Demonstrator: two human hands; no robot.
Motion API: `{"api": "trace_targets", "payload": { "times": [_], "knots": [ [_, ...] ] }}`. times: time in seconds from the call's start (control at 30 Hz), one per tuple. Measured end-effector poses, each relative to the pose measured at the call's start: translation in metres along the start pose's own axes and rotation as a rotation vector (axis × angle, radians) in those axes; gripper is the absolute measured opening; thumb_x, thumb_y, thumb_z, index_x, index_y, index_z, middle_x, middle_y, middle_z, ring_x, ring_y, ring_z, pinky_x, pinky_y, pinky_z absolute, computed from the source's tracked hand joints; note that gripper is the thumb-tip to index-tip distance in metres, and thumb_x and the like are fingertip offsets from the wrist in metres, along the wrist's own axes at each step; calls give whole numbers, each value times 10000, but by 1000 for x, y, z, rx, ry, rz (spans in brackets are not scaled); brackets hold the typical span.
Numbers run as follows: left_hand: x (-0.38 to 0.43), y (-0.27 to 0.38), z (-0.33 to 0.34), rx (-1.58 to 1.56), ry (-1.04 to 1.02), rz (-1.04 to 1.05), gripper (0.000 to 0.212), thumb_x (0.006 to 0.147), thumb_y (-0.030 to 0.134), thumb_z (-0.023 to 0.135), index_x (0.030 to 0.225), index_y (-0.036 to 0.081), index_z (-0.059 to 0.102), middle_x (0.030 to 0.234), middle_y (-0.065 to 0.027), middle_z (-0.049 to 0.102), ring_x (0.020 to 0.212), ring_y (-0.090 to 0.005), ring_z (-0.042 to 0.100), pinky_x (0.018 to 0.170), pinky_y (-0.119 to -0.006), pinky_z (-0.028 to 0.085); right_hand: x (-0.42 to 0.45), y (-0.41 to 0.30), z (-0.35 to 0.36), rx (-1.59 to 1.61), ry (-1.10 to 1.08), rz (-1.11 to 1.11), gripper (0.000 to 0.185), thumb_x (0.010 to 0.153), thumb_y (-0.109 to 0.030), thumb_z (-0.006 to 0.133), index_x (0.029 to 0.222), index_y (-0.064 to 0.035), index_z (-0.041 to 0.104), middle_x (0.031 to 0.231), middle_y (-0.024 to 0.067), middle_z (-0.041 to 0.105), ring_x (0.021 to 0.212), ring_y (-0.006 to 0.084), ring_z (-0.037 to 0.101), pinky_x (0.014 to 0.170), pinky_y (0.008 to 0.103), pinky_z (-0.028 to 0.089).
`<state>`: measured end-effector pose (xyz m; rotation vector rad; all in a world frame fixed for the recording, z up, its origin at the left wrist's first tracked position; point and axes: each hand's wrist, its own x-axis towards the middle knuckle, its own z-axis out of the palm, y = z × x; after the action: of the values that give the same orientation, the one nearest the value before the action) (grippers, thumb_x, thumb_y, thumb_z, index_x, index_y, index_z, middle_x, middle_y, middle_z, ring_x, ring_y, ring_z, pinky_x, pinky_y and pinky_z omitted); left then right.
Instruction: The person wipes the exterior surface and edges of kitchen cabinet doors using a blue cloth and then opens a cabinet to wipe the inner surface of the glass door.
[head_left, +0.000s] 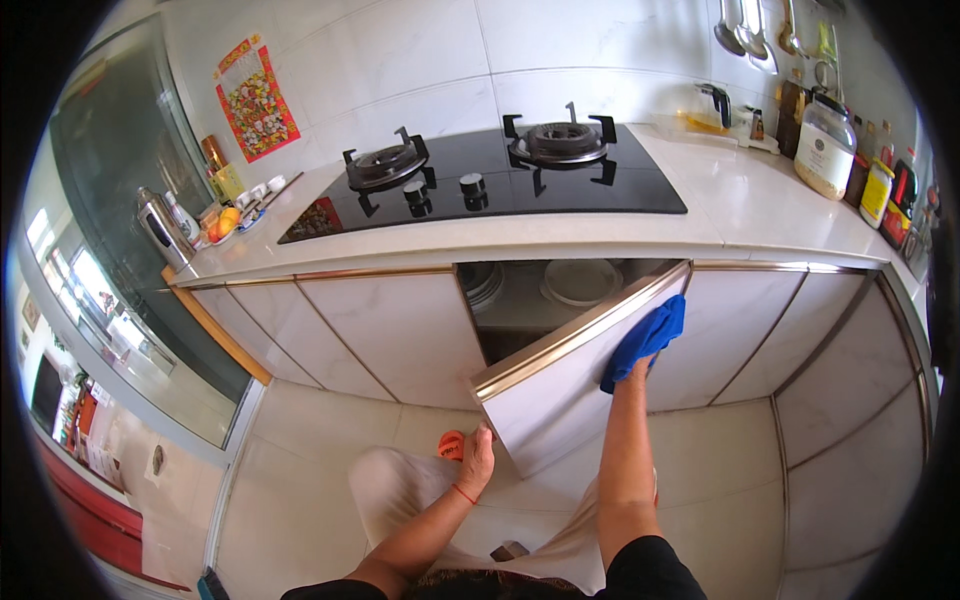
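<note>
A white marble-patterned cabinet door (555, 397) with a gold-coloured top rail stands swung out from under the counter. Pressed to its outer face near the hinge side is a blue cloth (645, 341). My right hand (643, 363) holds this cloth, which covers most of the fingers. At the door's free edge, my left hand (478, 457) grips with the thumb up, its fingers largely hidden. Behind the door, the cabinet shelf (517, 318) bears stacked dishes (481, 285) and a pale round dish (581, 282).
Above is a black two-burner gas hob (480, 214) set in the white countertop (757, 199). A large jar (825, 146) and several bottles line the right side. Fruit (225, 223) and a metal flask (166, 229) stand left. A glass sliding door (127, 150) borders the kitchen.
</note>
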<state>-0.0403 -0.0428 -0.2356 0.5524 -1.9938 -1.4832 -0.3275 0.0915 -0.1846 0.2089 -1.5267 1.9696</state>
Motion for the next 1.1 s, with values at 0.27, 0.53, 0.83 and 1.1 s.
{"api": "trace_targets", "payload": {
  "times": [0.27, 0.53, 0.83, 1.1],
  "knots": [
    [19, -44, 3, -226, -44, -78, 462, 898, 387, 280, 1178, 27, 353, 1179, -79, 419, 1080, -178, 396, 905, -311, 322, -171, 125, -38, 694, 303, 1309, 587, 845, -499, 372, 1251, -75, 384, 1317, 81, 340, 1166, 230, 326, 1026, 337, 177],
    [20, 3, 29, -412, 40, -124, 567, 897, 441, 281, 1300, 42, 261, 1326, -100, 319, 1190, -225, 340, 984, -366, 275, -290, 100, -32, -154, 91, 1378, 537, 811, -379, 466, 1235, -56, 398, 1285, 133, 362, 1158, 292, 332, 1035, 386, 147],
    [32, -2, 6, -578, -166, -188, 614, 876, 499, 282, 1275, 33, 313, 1292, -135, 367, 1186, -273, 359, 989, -382, 301, -198, -65, 4, 29, -435, -126, 525, 805, -333, 508, 1231, -46, 398, 1255, 156, 390, 1165, 324, 323, 1036, 401, 127],
    [34, 21, 38, -410, 44, -122, 552, 886, 431, 297, 1283, 48, 302, 1304, -106, 361, 1160, -237, 386, 947, -391, 324, -240, 129, 12, 2345, 878, 1479, 458, 846, -393, 419, 1157, -59, 455, 1140, 96, 481, 1034, 203, 440, 906, 357, 324]
  ]
}}
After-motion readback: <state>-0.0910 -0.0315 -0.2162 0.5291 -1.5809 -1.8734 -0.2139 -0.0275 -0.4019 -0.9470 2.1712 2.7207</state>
